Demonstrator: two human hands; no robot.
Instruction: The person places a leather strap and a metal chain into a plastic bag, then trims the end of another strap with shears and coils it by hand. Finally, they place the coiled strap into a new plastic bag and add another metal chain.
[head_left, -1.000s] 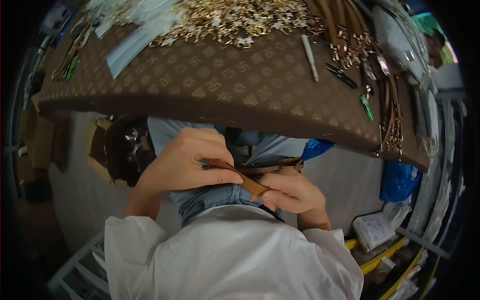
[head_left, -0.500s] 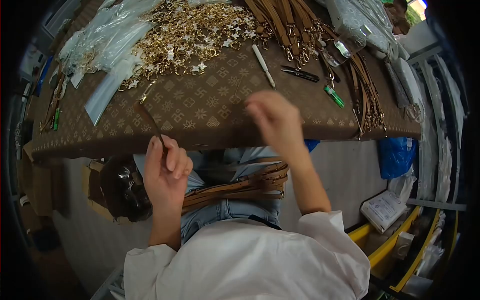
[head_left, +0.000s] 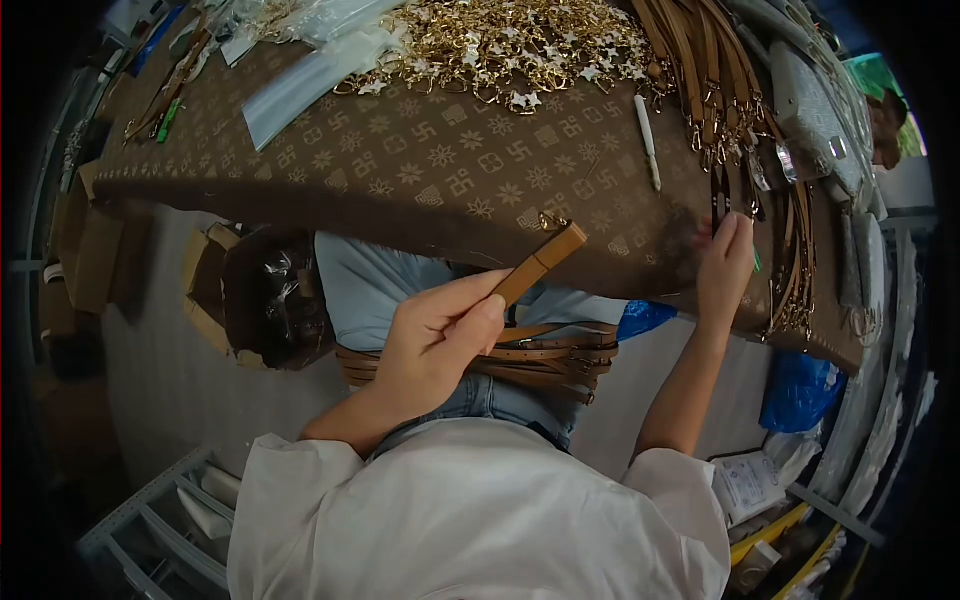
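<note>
My left hand pinches a short tan leather strap with a gold metal fitting at its upper end, above the table's front edge. My right hand is closed on the small black-handled snips at the right side of the table. A white pen lies to the left of the snips. Brown leather straps with gold clasps are bundled just beyond my right hand. More tan straps rest across my lap.
Gold clasps with star charms are heaped on the patterned brown tablecloth. Clear plastic bags lie at the left. A blue bag is below the table's right end. An open cardboard box stands at lower left.
The view has turned, so the table appears shifted. My left hand has moved right with the strap, now tilted the other way. My right hand has reached right and taken hold of the snips.
</note>
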